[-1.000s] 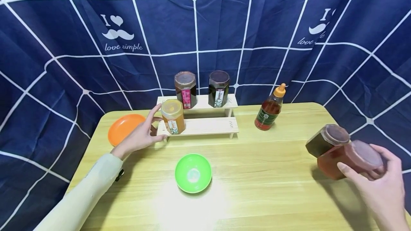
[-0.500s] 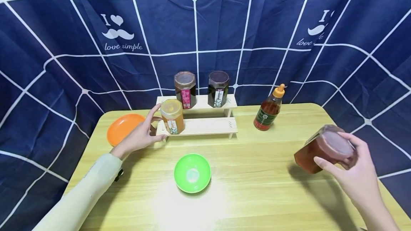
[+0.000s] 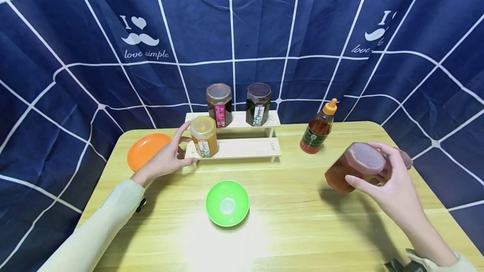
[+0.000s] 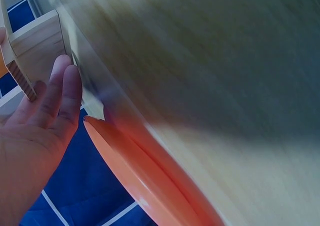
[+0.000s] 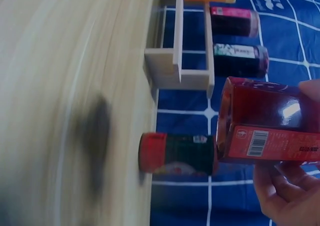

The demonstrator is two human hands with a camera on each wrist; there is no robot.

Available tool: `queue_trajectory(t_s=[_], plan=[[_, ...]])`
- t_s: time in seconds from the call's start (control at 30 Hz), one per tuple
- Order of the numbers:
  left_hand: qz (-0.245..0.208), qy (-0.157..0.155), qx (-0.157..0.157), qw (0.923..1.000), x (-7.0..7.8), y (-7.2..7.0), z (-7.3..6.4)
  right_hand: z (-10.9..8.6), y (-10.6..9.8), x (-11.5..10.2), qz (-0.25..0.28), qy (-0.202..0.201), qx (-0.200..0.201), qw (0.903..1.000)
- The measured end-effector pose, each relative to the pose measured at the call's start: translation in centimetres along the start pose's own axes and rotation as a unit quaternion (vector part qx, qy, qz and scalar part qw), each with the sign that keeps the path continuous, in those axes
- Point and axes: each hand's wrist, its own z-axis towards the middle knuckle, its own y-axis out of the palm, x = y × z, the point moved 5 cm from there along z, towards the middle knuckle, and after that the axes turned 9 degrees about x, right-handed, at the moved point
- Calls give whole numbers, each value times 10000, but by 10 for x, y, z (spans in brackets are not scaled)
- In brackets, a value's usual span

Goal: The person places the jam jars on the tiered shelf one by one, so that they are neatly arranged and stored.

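Note:
My right hand [image 3: 393, 188] grips a hexagonal jar [image 3: 349, 167] of reddish-brown contents, tilted and raised above the table at the right. In the right wrist view, a red label with a barcode shows on that jar [image 5: 280, 121]. My left hand [image 3: 166, 154] is at the left end of a two-tier wooden rack [image 3: 245, 149], beside a jar of yellow contents [image 3: 205, 139] on its lower shelf. In the left wrist view, the left hand's fingers [image 4: 52, 98] extend fairly straight by the rack's end panel [image 4: 40, 40]. Two dark jars, one pink-labelled [image 3: 219, 106] and one white-labelled [image 3: 259, 106], stand on the upper shelf.
A squeeze bottle [image 3: 316, 131] with an orange cap stands right of the rack. Behind the right hand, another jar's lid [image 3: 405, 158] partly shows. A green bowl [image 3: 227, 203] sits on the table front; an orange plate [image 3: 145, 150] lies left. Blue cloth [image 3: 261, 24] hangs behind.
My right hand has carried the reddish jar leftward from the right side, uncovering more of the jar behind it. The left hand has stayed at the rack's end.

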Motion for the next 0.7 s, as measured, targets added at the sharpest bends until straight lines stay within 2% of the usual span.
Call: queue_trajectory(t_s=[0.17,0.43,0.7], plan=[[1,-3,3,10000,-2,-1,0,8,17,-6,115,-58,-267,9996],[92,-84,58,9999,-4,1,0,25,46,-17,269,-529,-546,9967],[176,-109,78,9998,-3,2,2,37,80,-19,453,-528,-822,9942]])
